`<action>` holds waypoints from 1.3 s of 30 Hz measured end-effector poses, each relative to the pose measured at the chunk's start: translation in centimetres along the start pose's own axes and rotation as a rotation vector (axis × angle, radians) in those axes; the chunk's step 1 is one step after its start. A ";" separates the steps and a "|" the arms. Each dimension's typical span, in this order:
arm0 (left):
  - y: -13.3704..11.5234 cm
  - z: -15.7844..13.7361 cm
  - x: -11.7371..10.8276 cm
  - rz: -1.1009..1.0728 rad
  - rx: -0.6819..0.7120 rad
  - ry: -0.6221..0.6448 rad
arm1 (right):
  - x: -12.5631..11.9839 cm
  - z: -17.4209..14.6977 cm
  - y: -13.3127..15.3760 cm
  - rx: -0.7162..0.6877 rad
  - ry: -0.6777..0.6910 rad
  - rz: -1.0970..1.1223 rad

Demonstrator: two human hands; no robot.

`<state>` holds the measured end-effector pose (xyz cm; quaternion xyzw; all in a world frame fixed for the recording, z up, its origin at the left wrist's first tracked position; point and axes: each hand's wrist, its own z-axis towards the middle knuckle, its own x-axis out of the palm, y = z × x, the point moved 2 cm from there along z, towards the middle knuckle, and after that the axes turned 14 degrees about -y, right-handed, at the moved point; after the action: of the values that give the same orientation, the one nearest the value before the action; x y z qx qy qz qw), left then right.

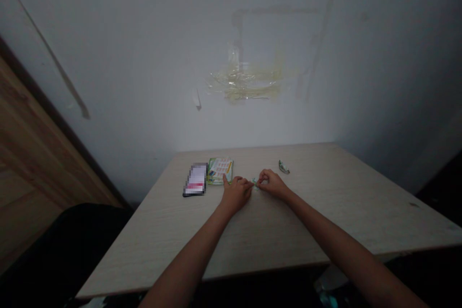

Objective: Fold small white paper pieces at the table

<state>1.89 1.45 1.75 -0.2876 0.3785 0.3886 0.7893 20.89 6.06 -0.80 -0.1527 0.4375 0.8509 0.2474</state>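
Between my two hands, low over the table, is a small green-and-white folded piece (pixel 254 182), perhaps wrapper or paper; fingers cover most of it. My left hand (pixel 236 193) reaches it from the left, its inner fingertips closed at the near end, while an outer finger sticks out toward a flat packet. From the right, my right hand (pixel 271 184) pinches the other end between thumb and fingers. A second folded green-and-white strip (pixel 284 167) lies just beyond my right hand. The flat green-and-white printed packet (pixel 220 168) rests behind my left hand.
A phone (pixel 196 179) with a lit, blurred screen lies left of the packet. The pale wooden table (pixel 306 231) meets a grey wall (pixel 151 57) bearing strips of clear tape (pixel 249 84). Wooden boards (pixel 43 144) and a dark shape (pixel 72 240) stand at left.
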 end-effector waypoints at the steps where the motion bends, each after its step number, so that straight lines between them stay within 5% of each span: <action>1: 0.0 0.0 0.0 -0.003 -0.002 -0.001 | 0.0 0.0 0.0 0.005 0.005 0.006; 16: 0.2 -0.1 0.2 -0.008 0.003 -0.013 | -0.3 -0.3 0.1 0.072 0.078 0.101; 24: 0.5 -0.2 0.4 -0.069 -0.016 -0.011 | 0.0 -0.2 -0.6 0.270 0.060 0.384; 39: 0.2 -0.2 0.1 -0.032 -0.026 0.008 | 0.6 0.4 -0.7 0.138 -0.050 0.122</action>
<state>1.69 1.46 1.49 -0.3050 0.3719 0.3798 0.7902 20.77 6.86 -1.33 -0.0872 0.4971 0.8359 0.2157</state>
